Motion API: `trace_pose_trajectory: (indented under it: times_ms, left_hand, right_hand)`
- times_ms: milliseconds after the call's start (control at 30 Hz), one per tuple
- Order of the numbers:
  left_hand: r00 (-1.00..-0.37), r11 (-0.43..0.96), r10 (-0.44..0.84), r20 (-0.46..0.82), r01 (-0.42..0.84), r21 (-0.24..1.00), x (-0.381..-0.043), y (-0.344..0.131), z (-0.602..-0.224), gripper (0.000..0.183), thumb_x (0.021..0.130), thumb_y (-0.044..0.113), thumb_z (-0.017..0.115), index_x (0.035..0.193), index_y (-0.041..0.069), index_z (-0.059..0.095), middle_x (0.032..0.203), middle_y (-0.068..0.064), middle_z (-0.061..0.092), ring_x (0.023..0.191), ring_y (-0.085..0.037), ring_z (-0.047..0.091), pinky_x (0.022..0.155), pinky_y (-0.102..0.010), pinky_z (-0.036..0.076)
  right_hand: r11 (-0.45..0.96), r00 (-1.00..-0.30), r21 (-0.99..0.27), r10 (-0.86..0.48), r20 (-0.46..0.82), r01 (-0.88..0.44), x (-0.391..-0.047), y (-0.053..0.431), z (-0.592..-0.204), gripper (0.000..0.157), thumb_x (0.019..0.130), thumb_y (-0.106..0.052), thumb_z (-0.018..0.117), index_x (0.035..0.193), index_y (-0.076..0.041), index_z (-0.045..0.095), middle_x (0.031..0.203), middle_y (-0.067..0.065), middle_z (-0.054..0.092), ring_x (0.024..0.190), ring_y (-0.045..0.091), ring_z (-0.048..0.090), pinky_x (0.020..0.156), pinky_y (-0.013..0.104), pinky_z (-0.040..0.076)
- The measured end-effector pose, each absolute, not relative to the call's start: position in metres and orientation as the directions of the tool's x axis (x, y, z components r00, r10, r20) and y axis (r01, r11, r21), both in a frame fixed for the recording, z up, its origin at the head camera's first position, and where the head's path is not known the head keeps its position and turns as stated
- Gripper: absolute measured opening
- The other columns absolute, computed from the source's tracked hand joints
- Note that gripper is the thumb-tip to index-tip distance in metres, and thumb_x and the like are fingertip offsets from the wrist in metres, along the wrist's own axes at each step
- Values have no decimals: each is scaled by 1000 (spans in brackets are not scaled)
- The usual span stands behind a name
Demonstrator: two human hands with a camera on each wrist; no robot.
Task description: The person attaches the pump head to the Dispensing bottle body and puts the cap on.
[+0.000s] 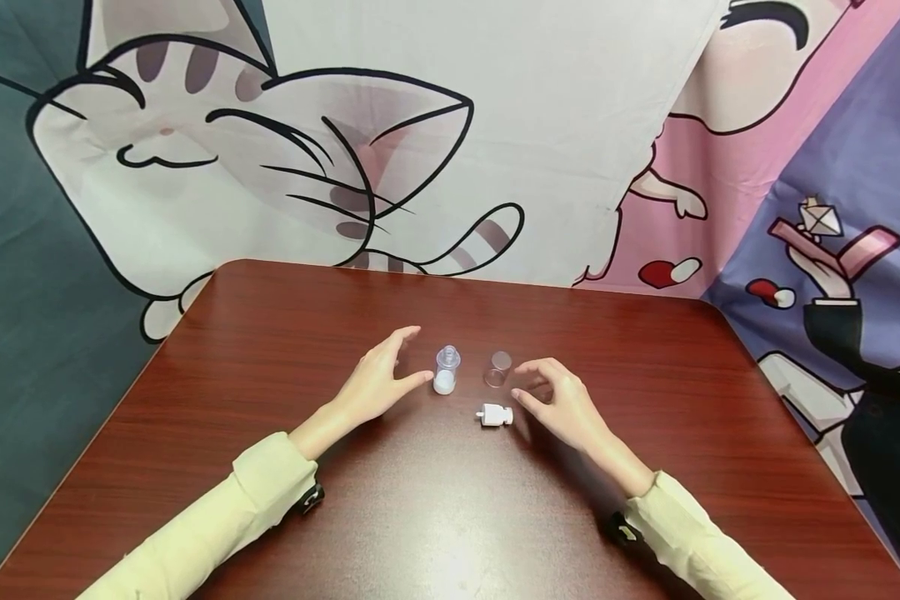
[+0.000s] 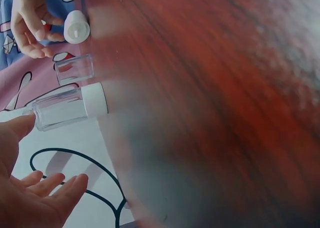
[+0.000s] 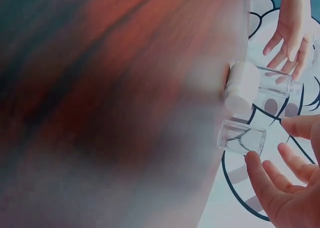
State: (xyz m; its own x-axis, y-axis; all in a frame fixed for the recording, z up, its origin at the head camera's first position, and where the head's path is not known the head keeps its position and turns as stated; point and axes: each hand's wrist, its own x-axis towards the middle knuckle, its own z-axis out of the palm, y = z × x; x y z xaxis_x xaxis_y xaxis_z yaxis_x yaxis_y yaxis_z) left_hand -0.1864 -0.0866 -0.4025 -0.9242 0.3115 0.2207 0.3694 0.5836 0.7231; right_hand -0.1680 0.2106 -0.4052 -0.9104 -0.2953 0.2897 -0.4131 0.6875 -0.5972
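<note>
A small clear bottle (image 1: 447, 369) with a white base stands upright on the table. Beside it my left hand (image 1: 375, 379) is spread, thumb tip close to the bottle; whether they touch I cannot tell. To the bottle's right stands a clear cylindrical cap (image 1: 498, 369). Nearer to me a white nozzle piece (image 1: 495, 415) lies on its side, its narrow tip toward the left. My right hand (image 1: 566, 404) hovers just right of the cap and nozzle piece, fingers loosely bent around nothing. The right wrist view shows the cap (image 3: 242, 137) near a fingertip, with the white piece (image 3: 242, 87) beyond.
The brown wooden table (image 1: 420, 517) reaches back to a cloth backdrop (image 1: 495, 142) printed with cartoon figures. A dark object (image 1: 888, 450) stands past the table's right edge. Both wrists carry dark straps below pale sleeves (image 1: 217, 517).
</note>
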Motion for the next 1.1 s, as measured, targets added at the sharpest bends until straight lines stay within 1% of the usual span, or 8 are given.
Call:
trace_pose_trajectory:
  times_ms: [200,500,800,933,1100]
  left_hand:
    - [-908,570,348,231,401,717,-185,-84,-405,68,86,29,72,143,11,39,140,-13,52,130,-27,49,106,-47,41]
    - [-906,549,340,251,408,730,-185,-81,-405,67,84,25,74,141,10,40,138,-13,54,129,-29,51,105,-48,41]
    - [-907,506,342,245,397,765,-185,-80,-405,66,84,21,74,139,6,41,137,-17,54,127,-32,51,98,-46,47]
    - [-907,494,347,240,394,775,-186,-78,-405,65,84,22,74,139,7,42,136,-16,55,126,-33,52,98,-47,46]
    - [-906,467,353,233,386,796,-187,-75,-405,65,84,20,74,138,7,42,136,-16,55,125,-34,53,98,-47,47]
  right_hand:
    - [679,-912,-609,-303,275,-409,-166,209,-407,29,84,-18,74,110,-9,65,110,9,64,88,16,67,75,33,56]
    - [670,-914,-623,-306,265,-404,-164,204,-408,29,84,-18,74,111,-11,65,110,7,63,88,18,68,76,35,56]
    - [665,-911,-623,-316,265,-412,-164,202,-409,30,84,-19,75,111,-10,65,109,8,64,87,19,68,76,35,56]
    - [667,-914,-626,-315,256,-405,-164,201,-410,31,84,-19,75,111,-9,65,110,7,64,88,19,68,76,35,56]
    - [660,-915,-636,-325,239,-401,-163,200,-409,32,84,-18,75,112,-9,64,110,8,64,87,19,67,75,35,56]
